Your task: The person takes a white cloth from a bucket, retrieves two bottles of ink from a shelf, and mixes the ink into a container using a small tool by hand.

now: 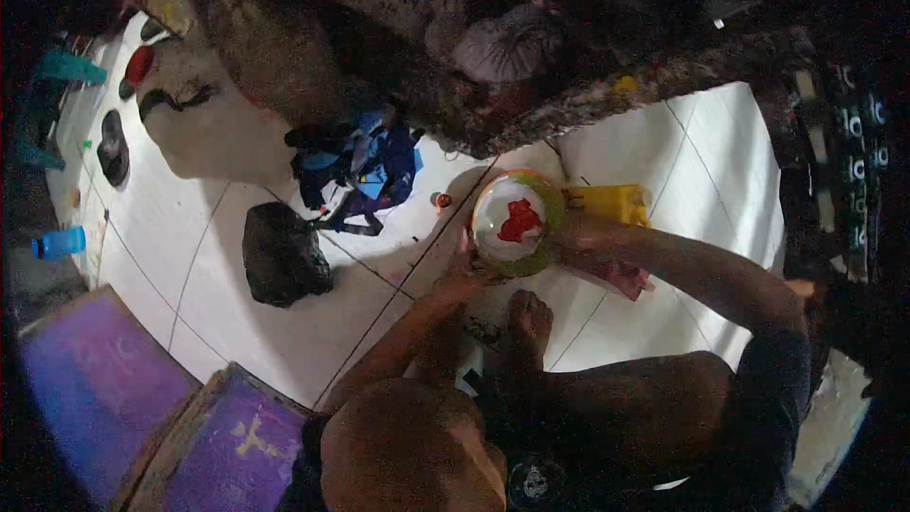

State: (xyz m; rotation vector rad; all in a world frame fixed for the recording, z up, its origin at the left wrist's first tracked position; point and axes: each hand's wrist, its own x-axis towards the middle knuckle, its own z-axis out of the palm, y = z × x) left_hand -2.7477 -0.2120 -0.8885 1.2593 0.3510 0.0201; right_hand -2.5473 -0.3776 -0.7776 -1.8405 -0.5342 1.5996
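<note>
Between both hands I hold a round bowl (534,265) with a greenish-yellow outside and an orange rim. Inside it lies a red lump (520,220) on something white; I cannot make out what either is. My left hand (468,264) is closed on the bowl's near left side, its fingers partly hidden. On the right side, my right hand (573,237) grips the bowl, its fingertips hard to see in the shade. A yellow packet (611,201) lies just beyond my right wrist, and a pink packet (621,277) shows under the forearm.
A black plastic bag (282,254) sits on the white tiled floor (379,270) at the left. Farther off lies a heap of blue and dark cloth (365,166). Sacks (507,43) line the far side. Purple boards (104,370) stand at the lower left, near a blue bottle (62,244).
</note>
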